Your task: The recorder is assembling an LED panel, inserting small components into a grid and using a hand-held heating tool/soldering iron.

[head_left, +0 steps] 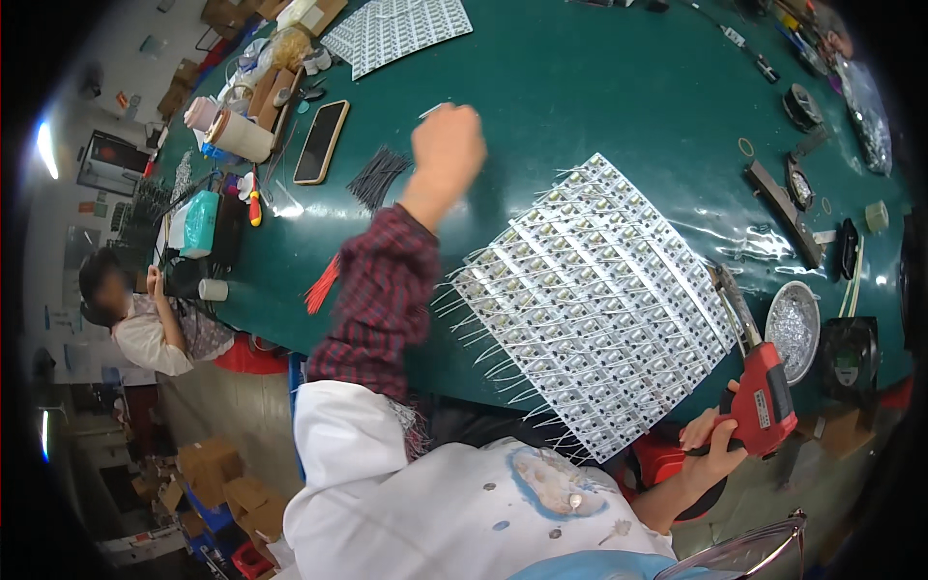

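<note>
My left hand [448, 155] is over the table with its fingers curled closed. A thin white piece [433, 110] shows at its far side; whether the fingers grip it I cannot make out. My right hand [713, 447] is wrapped round the handle of a red soldering gun [768, 404]. The gun's metal tip end points at the right edge of the white circuit board panels [599, 309]. These panels overlap in rows, with small parts on them and thin white wires sticking out along their left side.
Black wires [380, 178], red wires [323, 286] and a phone [321, 143] lie to the left. More panels [411, 34] lie at the back. A metal bowl [793, 332] and a long clamp-like bar [785, 215] are at right. A co-worker [155, 324] sits at far left.
</note>
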Demonstrator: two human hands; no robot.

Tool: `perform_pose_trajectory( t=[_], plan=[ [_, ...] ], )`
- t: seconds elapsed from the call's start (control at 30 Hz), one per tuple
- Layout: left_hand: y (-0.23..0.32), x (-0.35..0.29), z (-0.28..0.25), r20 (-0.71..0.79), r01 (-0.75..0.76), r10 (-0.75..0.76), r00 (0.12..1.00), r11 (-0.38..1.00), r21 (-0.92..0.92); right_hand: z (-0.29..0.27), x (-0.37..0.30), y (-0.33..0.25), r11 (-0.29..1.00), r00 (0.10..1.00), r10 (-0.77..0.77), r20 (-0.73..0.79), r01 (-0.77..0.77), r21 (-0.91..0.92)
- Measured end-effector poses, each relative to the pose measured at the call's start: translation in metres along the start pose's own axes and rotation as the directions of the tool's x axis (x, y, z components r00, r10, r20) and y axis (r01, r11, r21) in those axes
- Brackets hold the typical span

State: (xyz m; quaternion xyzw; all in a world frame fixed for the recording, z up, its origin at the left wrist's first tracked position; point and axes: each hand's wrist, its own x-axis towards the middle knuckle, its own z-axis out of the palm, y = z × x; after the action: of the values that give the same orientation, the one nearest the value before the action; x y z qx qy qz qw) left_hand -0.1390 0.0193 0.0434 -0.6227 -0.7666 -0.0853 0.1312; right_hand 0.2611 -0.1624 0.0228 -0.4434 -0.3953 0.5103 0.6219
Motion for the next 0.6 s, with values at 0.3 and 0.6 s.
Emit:
perform_pose_trajectory(
  t=[0.3, 0.6],
  plan=[
    [-0.062, 0.008, 0.041, 0.031, -0.252, 0.251, 0.967, 0.949, 0.191, -0.007, -0.009, -0.004, 0.996, 0.997, -0.065, -0.047, 0.062, -0.062],
    [-0.043, -0.004, 0.009, -0.118, -0.050, 0.037, 0.992, 0.993, -0.103, -0.017, -0.015, -0.008, 0.998, 0.998, -0.056, -0.037, 0.054, -0.042]
  ],
)
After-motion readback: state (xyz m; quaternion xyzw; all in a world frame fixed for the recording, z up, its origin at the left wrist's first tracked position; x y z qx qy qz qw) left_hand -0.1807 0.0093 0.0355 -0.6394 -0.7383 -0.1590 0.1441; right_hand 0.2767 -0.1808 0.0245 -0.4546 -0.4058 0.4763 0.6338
